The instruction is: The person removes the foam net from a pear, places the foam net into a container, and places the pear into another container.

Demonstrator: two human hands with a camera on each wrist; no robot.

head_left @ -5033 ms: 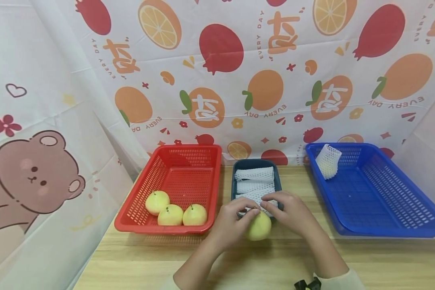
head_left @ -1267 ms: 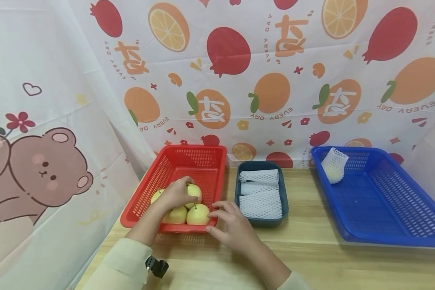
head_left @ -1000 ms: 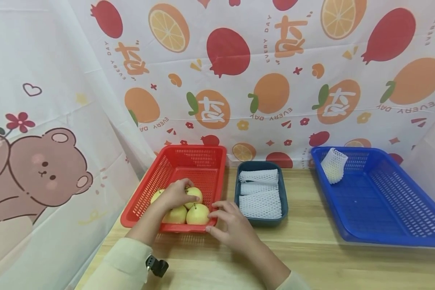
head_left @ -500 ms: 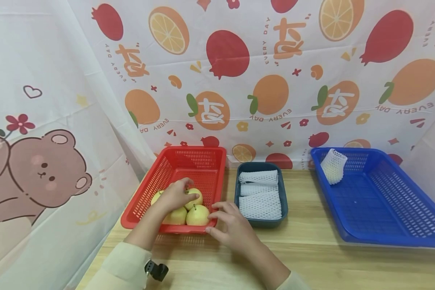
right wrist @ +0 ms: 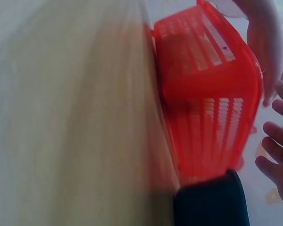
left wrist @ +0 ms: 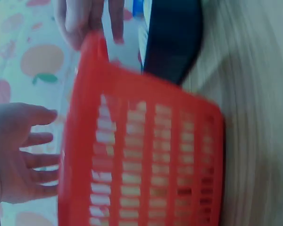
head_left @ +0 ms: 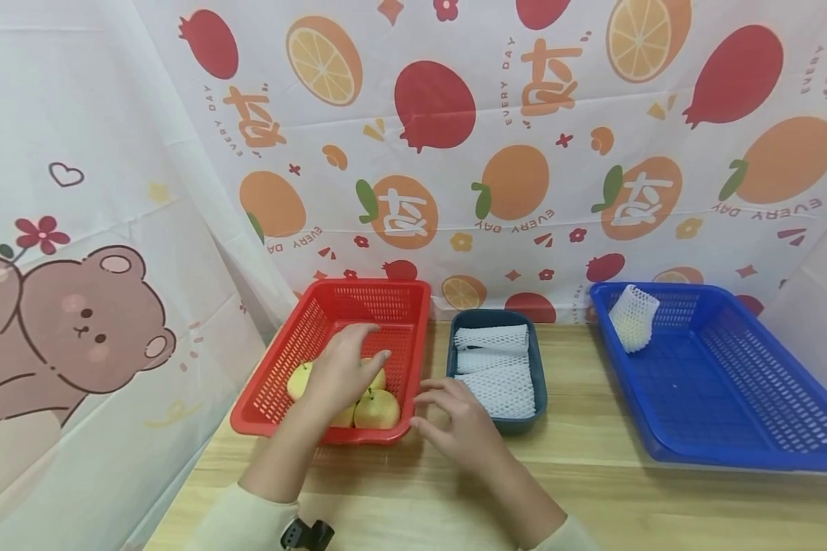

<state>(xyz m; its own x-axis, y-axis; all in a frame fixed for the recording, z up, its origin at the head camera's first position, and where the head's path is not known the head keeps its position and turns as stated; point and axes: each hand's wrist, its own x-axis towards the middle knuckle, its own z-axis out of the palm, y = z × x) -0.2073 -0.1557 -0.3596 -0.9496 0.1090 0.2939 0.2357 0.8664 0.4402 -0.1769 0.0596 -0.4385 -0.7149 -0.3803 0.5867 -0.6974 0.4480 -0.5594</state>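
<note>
My left hand (head_left: 341, 375) hovers over the red basket (head_left: 348, 437), its thumb and fingers spread and holding nothing. Beneath it lie several yellow pears (head_left: 377, 410), partly covered from view by that hand. In the left wrist view, the left hand (left wrist: 21, 155) appears above the basket rim with fingers apart. Just outside the basket's front right corner is my right hand (head_left: 458, 425), fingers loosely bent with nothing in them. The right wrist view shows the right hand (right wrist: 278, 136) a little apart from the basket wall (right wrist: 207, 127).
Between the baskets stands a dark teal tub (head_left: 540, 386) holding white foam fruit nets (head_left: 499, 392). To the right, a blue basket (head_left: 696, 375) contains a foam net (head_left: 632, 317) with something pale yellow inside. All stand on a wooden table (head_left: 593, 490) before a fruit-print cloth.
Five seconds ago both hands held a pear at the tub; a pear then joined the others in the red basket. Now the left hand has lifted off it, and the right hand has shifted slightly right.
</note>
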